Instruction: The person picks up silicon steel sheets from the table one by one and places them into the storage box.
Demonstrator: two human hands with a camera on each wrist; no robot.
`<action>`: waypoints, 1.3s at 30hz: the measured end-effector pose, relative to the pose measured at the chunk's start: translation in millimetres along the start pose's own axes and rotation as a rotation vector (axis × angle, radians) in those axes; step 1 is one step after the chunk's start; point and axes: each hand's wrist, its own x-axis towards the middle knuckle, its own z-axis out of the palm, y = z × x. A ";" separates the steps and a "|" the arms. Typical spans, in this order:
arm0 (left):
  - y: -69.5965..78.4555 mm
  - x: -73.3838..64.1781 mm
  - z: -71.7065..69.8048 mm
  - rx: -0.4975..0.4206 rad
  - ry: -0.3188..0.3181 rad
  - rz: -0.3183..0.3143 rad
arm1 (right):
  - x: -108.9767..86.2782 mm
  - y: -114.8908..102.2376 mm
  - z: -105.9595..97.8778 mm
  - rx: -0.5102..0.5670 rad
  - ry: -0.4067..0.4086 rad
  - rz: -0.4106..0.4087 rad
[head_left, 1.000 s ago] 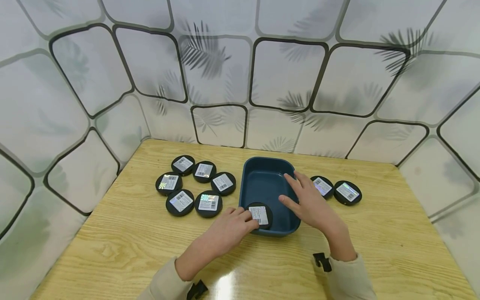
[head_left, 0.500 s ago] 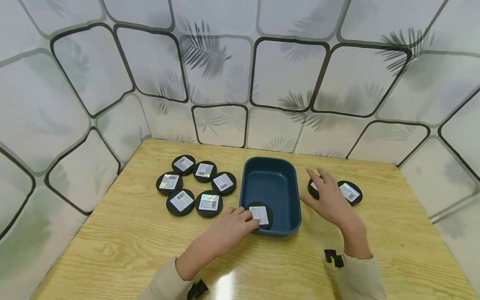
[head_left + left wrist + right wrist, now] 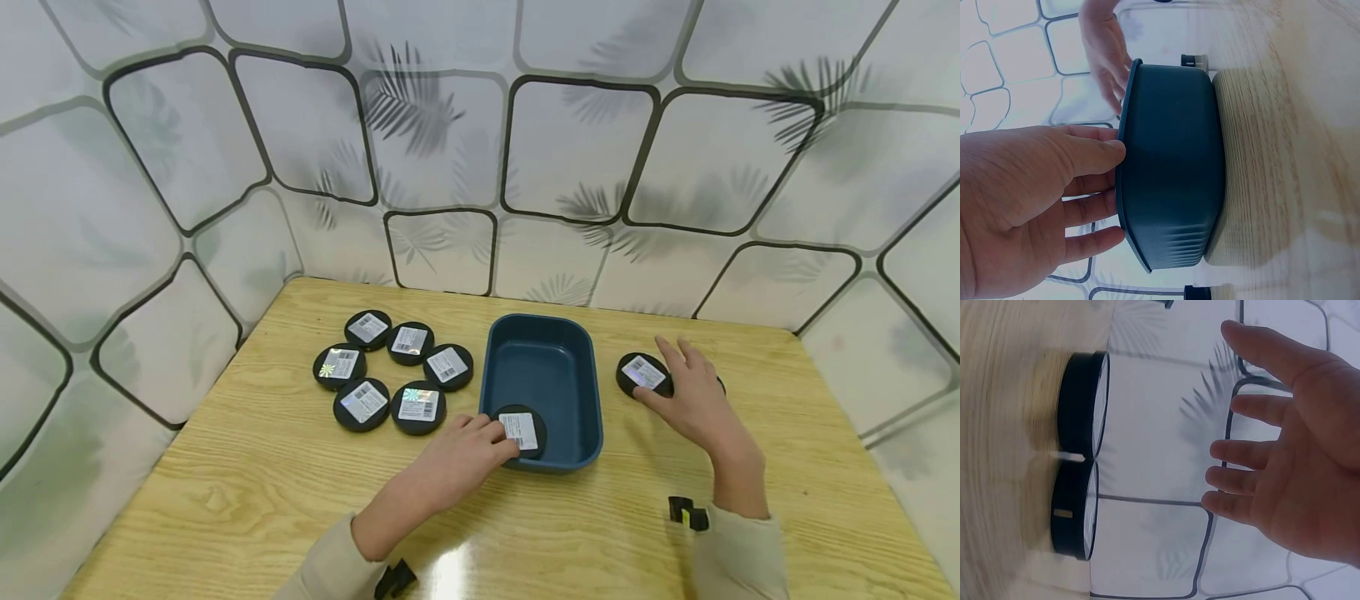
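A dark blue plastic bin (image 3: 555, 375) stands mid-table, with one round black disc (image 3: 517, 429) bearing a white barcode label inside its near left corner. My left hand (image 3: 461, 462) holds the bin's near left rim. In the left wrist view its thumb lies against the rim and the other fingers reach behind it. To the right of the bin, my right hand (image 3: 693, 404) hovers with fingers spread. Beneath it are two labelled discs: the nearer-to-bin disc (image 3: 643, 373) shows, the other is mostly covered. The right wrist view has both discs (image 3: 1082, 406) apart from the fingers.
Several similar black discs (image 3: 417, 407) lie in a loose ring on the wooden table (image 3: 247, 483) left of the bin. A patterned cloth wall (image 3: 442, 250) rises behind the table's far edge.
My right hand has moved rightward, from over the bin to above the right-hand discs. The left hand, the bin and the disc in it stay put.
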 end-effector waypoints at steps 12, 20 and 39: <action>0.6 0.4 -0.5 0.001 -0.016 -0.004 | -0.3 30.8 -2.0 0.023 -0.024 0.064; 0.6 0.5 -1.2 0.001 -0.022 -0.006 | -1.9 39.2 -4.5 0.036 -0.013 0.070; 0.6 0.3 -0.4 -0.005 -0.033 -0.011 | -3.1 57.2 -0.5 0.022 -0.034 0.148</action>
